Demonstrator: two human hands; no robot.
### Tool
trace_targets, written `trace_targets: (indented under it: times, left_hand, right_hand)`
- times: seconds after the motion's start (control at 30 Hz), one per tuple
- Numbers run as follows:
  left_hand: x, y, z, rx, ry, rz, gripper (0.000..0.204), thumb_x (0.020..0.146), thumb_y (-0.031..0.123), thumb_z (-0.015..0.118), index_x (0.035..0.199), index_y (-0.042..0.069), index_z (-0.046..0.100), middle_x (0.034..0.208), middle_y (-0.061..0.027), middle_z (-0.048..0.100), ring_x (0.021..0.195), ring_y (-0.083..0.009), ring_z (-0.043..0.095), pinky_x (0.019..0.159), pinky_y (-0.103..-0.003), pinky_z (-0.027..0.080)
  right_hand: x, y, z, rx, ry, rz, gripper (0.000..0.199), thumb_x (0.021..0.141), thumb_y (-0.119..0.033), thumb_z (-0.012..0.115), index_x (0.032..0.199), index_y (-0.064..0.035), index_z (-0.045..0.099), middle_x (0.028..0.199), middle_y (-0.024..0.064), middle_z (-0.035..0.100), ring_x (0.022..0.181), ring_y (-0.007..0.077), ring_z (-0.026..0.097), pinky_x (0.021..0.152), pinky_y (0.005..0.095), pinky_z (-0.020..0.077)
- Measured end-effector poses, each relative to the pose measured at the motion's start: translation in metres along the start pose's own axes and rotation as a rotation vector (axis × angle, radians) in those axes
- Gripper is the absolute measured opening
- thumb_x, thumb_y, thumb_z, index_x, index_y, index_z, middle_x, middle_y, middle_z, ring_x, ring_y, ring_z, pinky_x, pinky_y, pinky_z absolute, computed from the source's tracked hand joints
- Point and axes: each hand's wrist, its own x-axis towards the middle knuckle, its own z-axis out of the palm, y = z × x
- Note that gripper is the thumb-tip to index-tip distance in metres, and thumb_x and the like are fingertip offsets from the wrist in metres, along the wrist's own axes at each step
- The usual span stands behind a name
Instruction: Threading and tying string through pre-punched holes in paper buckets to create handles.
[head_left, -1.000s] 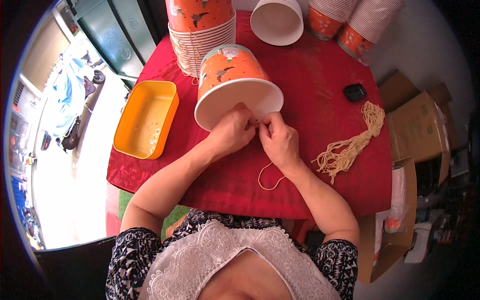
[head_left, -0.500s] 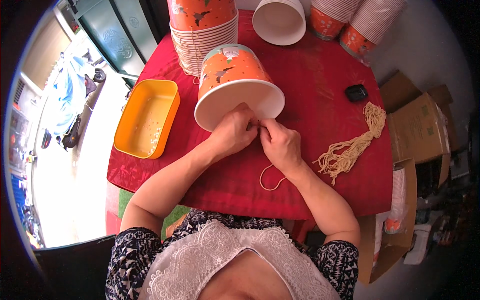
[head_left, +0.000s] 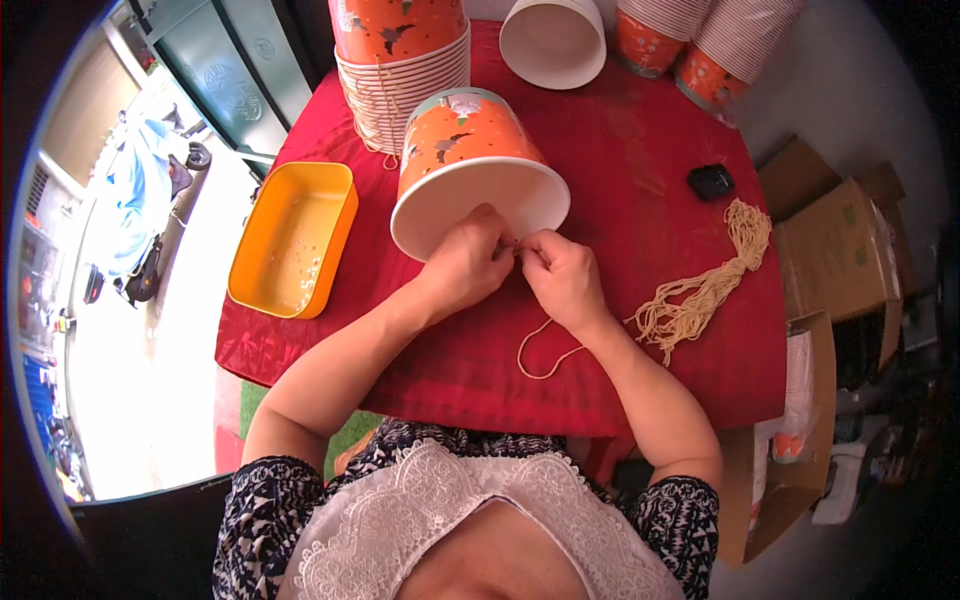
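a: where's the paper bucket [head_left: 478,165]?

b: centre of the frame, on its side on the red table [head_left: 640,150], open rim toward the person.

a: and the hands?

b: left hand [head_left: 462,262] and right hand [head_left: 562,278] meet at the rim's lower edge, fingertips pressed together, pinching a thin beige string [head_left: 545,352] that loops below.

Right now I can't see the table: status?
Left hand and right hand pinch a string at the bucket rim. Nothing in the way.
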Motion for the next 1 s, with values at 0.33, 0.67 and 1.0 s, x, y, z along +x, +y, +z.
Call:
trace_targets:
  times: [0.33,0.67,1.0]
  left_hand:
    - [0.000,0.001,0.000,0.022,0.010,0.035,0.009,0.078,0.002,0.061,0.083,-0.005,0.063,0.093,-0.0221,0.061,0.087,-0.0387,0.062,0.077,-0.043,0.050]
    - [0.000,0.004,0.001,-0.055,-0.040,-0.013,0.011,0.074,0.001,0.062,0.084,-0.005,0.064,0.091,-0.0204,0.063,0.086,-0.0370,0.062,0.076,-0.043,0.050]
    - [0.002,0.006,-0.001,0.028,0.070,0.030,0.009,0.076,0.000,0.058,0.073,-0.006,0.064,0.079,-0.0238,0.064,0.078,-0.0398,0.062,0.072,-0.046,0.050]
  right_hand:
    - [0.007,0.001,-0.006,0.160,-0.078,0.151,0.015,0.086,-0.010,0.060,0.088,0.0029,0.067,0.077,0.0235,0.066,0.071,0.0354,0.068,0.063,0.0400,0.0517]
    - [0.005,-0.002,-0.003,0.156,-0.040,0.226,0.017,0.086,-0.012,0.062,0.090,0.0024,0.069,0.080,0.0215,0.068,0.073,0.0313,0.070,0.065,0.0382,0.0527]
    - [-0.005,-0.004,-0.009,-0.082,-0.009,0.009,0.013,0.088,-0.013,0.061,0.089,-0.0004,0.063,0.075,0.0201,0.066,0.070,0.0375,0.067,0.061,0.0461,0.0514]
